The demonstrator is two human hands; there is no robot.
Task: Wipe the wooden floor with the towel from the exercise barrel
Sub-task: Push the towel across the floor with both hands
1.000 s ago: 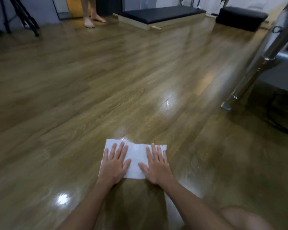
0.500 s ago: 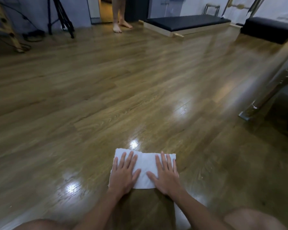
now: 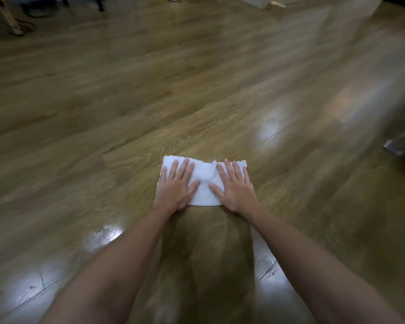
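A white folded towel (image 3: 205, 181) lies flat on the glossy wooden floor (image 3: 197, 90), just below the middle of the view. My left hand (image 3: 175, 185) presses on its left half with straight, spread fingers. My right hand (image 3: 235, 188) presses on its right half the same way. The towel bunches into a small ridge between the two hands. Both forearms stretch out from the bottom of the view. The exercise barrel is out of sight.
A metal foot of an equipment frame (image 3: 394, 147) stands on the floor at the right edge. A wooden leg with dark cables (image 3: 12, 22) sits at the top left. A platform corner (image 3: 270, 3) shows at the top right. Open floor lies ahead.
Both hands have pushed the towel forward across the floor with arms stretched further. The view has tilted down, so the far room has dropped out of sight. The towel now wrinkles between the hands.
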